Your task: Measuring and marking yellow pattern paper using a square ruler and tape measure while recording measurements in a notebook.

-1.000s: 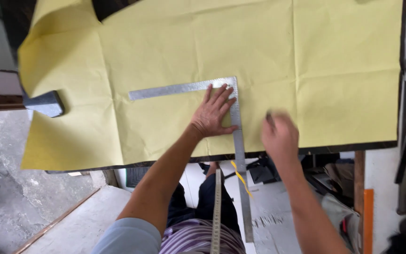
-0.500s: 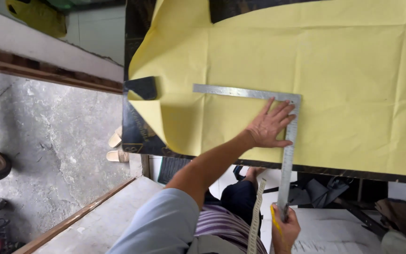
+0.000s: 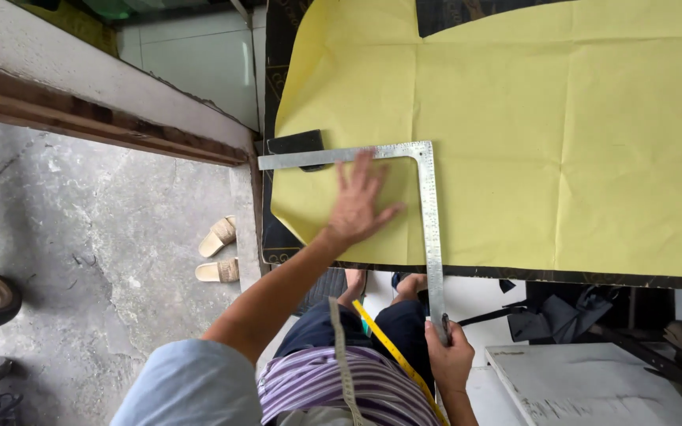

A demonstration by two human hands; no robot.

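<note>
right now the left hand (image 3: 357, 207) is pressing flat, fingers spread apart and clamped on nothing, on the yellow paper (image 3: 562, 142) that is covering the table (image 3: 515, 274), inside the corner of the steel square (image 3: 429, 221). the right hand (image 3: 450, 361) is closing its grip around the near end of the square's long blade, which is running straight away from the body; the short blade is reaching left over a black weight (image 3: 295, 143). a yellow tape measure (image 3: 388, 347) is hanging at the lap.

Left hand (image 3: 359, 207) flat, fingers spread; right hand (image 3: 449, 359) closed low.
</note>
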